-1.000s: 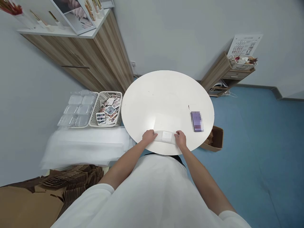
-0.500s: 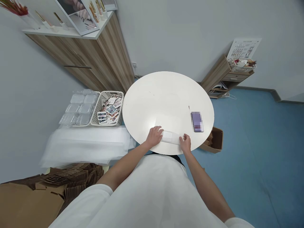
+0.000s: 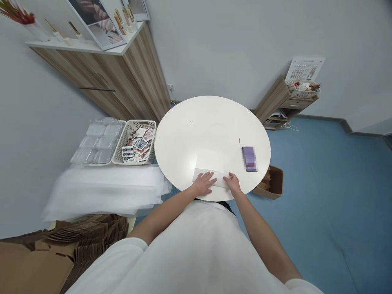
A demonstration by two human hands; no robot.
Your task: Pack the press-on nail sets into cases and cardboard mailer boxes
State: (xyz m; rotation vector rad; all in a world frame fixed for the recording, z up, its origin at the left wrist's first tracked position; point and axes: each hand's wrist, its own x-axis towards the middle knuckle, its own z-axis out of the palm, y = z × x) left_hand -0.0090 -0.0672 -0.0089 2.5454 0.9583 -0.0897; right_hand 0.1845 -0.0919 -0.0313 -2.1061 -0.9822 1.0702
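Note:
A thin white wrapping sheet, folded into a flat strip, lies near the front edge of the round white table. A fainter, see-through part of it seems to stretch away from me. My left hand presses on the strip's middle with its fingers spread, hiding that part. At the strip's right end, my right hand has its fingers curled, with thumb and fingertips on the sheet's edge. Whatever the folds may contain is covered.
On the white table, a purple phone-like item lies at the right. Left of the table are a basket of nail sets, clear plastic boxes, white sheets and flat cardboard. A cardboard box stands on the floor at right.
My left hand has shifted from the strip's left end onto its middle, fingers spreading flat. My right hand stays at the right end. The camera view has tilted slightly.

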